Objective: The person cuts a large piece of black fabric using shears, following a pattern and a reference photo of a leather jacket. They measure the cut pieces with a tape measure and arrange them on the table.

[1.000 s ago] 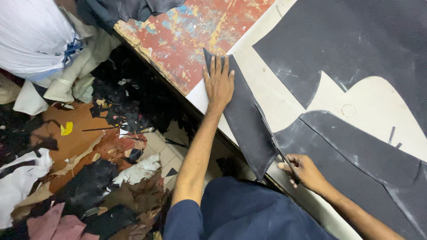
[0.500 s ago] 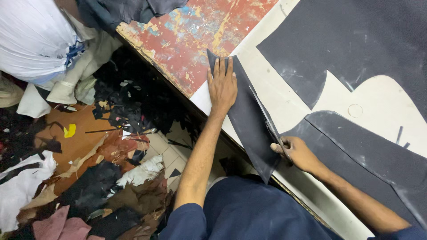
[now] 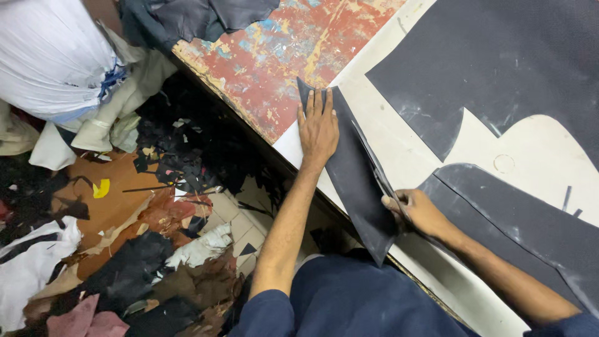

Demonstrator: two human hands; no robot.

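Left hand (image 3: 318, 128) flat on dark strip (image 3: 359, 187); right hand (image 3: 417, 211) grips its edge.

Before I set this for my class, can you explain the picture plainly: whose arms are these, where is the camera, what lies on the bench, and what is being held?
The camera sits on a person's head and looks down, so both arms are that person's own. The left hand lies flat, palm down, on a long pointed piece of dark sheet material that hangs over the bench edge. The right hand is closed at that piece's right edge; a thin tool may be in it, but I cannot tell. The pale cutting board also carries a large dark sheet and a curved dark strip. Beyond it the bench top is worn red paint. Offcuts litter the floor.
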